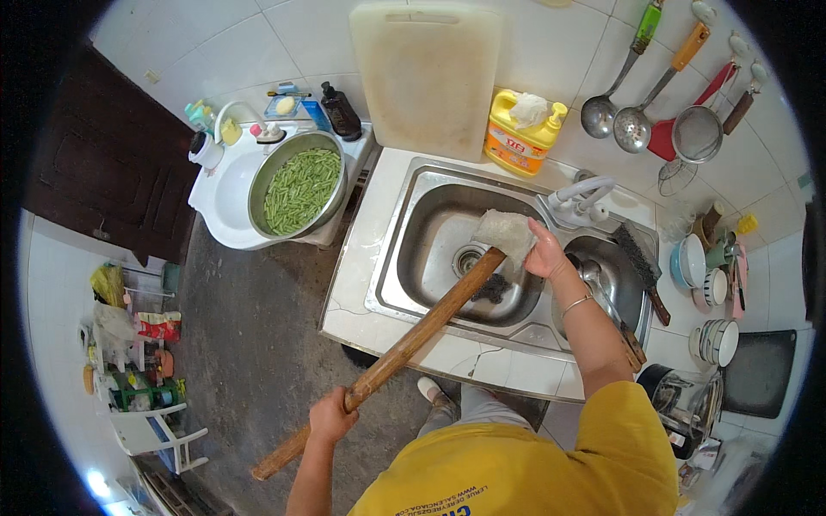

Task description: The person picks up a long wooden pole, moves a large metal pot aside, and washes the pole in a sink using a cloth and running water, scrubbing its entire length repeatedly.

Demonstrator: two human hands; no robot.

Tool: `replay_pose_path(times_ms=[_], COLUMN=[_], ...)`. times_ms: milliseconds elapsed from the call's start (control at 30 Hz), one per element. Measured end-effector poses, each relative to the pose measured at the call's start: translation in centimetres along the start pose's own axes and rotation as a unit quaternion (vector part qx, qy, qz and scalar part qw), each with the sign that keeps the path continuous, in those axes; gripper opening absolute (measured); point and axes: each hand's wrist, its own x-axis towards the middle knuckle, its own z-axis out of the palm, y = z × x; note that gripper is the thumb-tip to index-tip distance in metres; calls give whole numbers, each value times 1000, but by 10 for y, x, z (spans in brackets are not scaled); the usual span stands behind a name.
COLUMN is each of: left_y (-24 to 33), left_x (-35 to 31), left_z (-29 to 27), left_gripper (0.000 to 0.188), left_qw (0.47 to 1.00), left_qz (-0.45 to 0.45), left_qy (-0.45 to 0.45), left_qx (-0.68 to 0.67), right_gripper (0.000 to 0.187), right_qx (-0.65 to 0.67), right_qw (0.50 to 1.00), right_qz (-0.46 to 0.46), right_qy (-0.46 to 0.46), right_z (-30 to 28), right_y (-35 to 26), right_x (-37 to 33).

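A long, thick wooden stick [413, 340] slants from the floor side at lower left up over the sink. My left hand [331, 416] is closed around its lower part. Near its upper end, my right hand [544, 251] grips a whitish cloth [506, 232], held against or just beside the wood; the exact contact is hidden. Below them lies the large basin of the steel sink [413, 232], with its round drain [467, 258] and a dark scouring pad [493, 289] on the bottom.
A white faucet [585, 191] rises behind the basins. The smaller basin holds ladles and a dark brush [638, 258] rests across it. Bowls [688, 261] stand to the right. At left, a pot of cut green beans [303, 191] sits on a white washbasin [231, 202].
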Motion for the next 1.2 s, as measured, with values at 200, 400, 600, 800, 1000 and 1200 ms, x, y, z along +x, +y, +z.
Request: replay_pose_path(times_ms=[200,400,600,800,1000,1200], left_y=[1,1,2,-17,-29,-24], left_x=[-6,-8,-2,-1,1,13], left_z=[2,6,-1,15,12,-3], left_gripper=[46,46,46,45,38,36], left_qw=[1000,1000,1000,1000,999,988], left_qz=[4,-2,2,7,22,82], left_qy=[-17,-14,-5,14,35,100], left_qx=[-24,-23,1,-10,32,86], right_gripper=[45,42,30,15,19,18], right_qx=[-512,-875,-823,-930,-816,-778], right_qw=[834,362,447,307,361,504], right_qz=[-112,-312,-350,-188,-407,-363], right_qy=[173,74,13,73,195,91], right_z=[-13,-2,78,55,-7,74], right_y=[9,85,209,113,61,206], right_x=[0,20,-11,27,41,-11])
